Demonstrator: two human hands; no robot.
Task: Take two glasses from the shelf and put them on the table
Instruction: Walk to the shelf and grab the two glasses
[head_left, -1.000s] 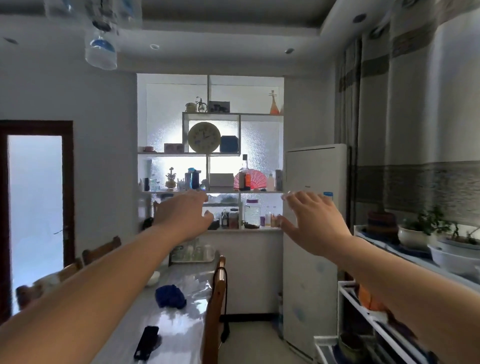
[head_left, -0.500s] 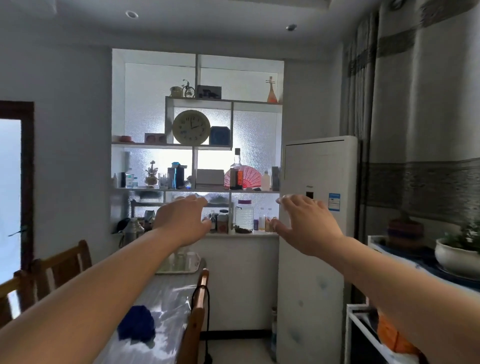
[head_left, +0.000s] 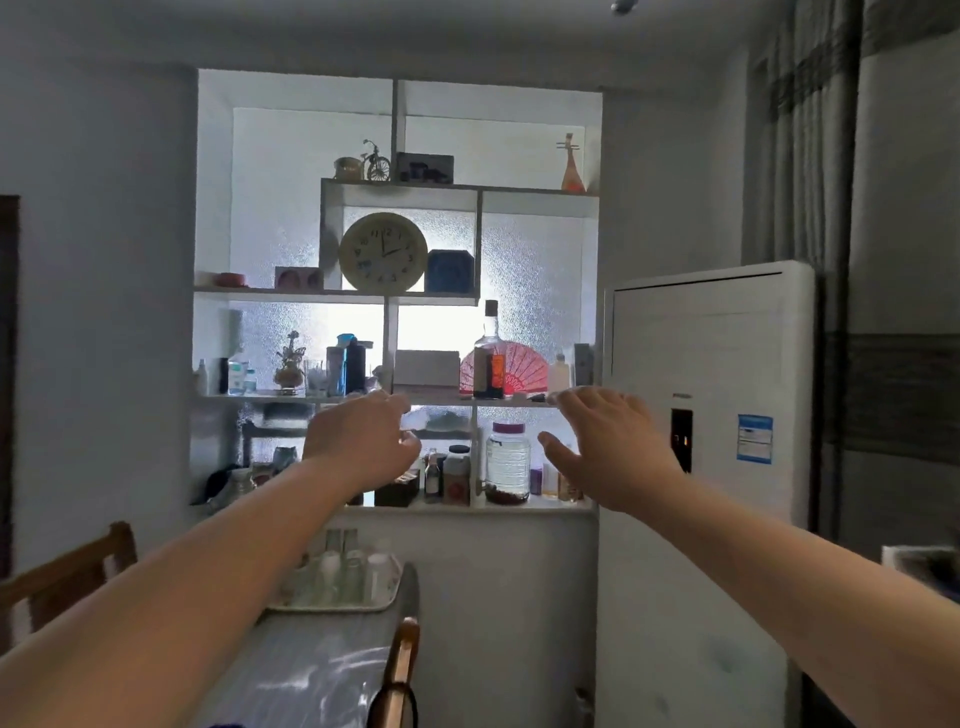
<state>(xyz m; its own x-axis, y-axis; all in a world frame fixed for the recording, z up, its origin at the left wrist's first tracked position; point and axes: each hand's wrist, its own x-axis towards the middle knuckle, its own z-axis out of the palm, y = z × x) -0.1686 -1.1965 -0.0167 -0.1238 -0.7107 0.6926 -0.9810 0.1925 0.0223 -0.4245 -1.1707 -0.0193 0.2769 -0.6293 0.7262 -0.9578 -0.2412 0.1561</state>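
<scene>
A white backlit wall shelf (head_left: 343, 297) fills the middle of the view, crowded with a clock, bottles, jars and a red fan. A clear glass (head_left: 315, 378) stands on its third board, left of centre. Both my arms stretch forward at chest height. My left hand (head_left: 361, 441) hangs palm down with fingers loosely curled and holds nothing. My right hand (head_left: 605, 447) is spread open, also with nothing in it. Both are short of the shelf, in front of its lower boards. The table (head_left: 311, 670) runs below my left arm.
A tray (head_left: 384, 595) with several upturned glasses sits at the table's far end. Wooden chairs stand at the left (head_left: 78, 571) and at the table's right side (head_left: 402, 665). A tall white air conditioner (head_left: 706, 467) stands right of the shelf, with curtains (head_left: 883, 260) beyond.
The view has moved closer to the shelf, which now looks larger. Both hands stay stretched forward and hold nothing. The doorway at the left has left the view.
</scene>
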